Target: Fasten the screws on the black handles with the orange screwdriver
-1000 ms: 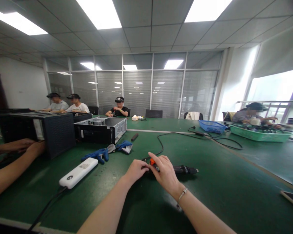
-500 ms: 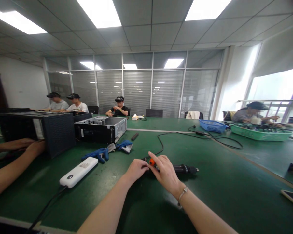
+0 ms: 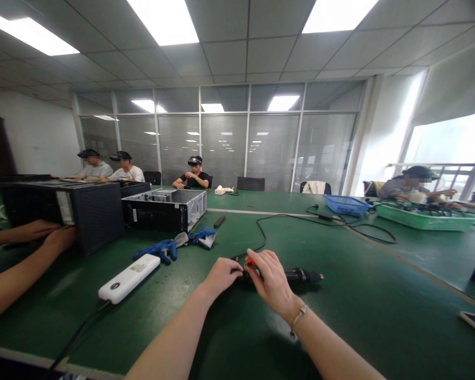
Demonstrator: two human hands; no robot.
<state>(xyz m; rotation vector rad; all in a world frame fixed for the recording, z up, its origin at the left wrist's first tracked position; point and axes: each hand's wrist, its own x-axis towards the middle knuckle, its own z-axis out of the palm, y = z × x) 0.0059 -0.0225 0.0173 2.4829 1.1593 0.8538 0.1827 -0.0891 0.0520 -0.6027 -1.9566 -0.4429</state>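
Green table point(image 3: 360, 301) stages a tight pinch!

A black computer case point(image 3: 100, 219) looms at left, a co-worker's hands point(image 3: 61, 239) at its open side. Next, a long white box point(image 3: 121, 285), lying flat. Centre table: left hand point(image 3: 222, 275), thumb and forefinger together, though whether they grip anything I cannot tell! Right hand point(image 3: 272, 277) just beside, over a black tool point(image 3: 303, 275) on the table. Smallest, an orange piece point(image 3: 250, 260), pinched between right thumb and forefinger!

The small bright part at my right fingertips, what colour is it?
Orange: the small bright part at your right hand shows best in the head view.
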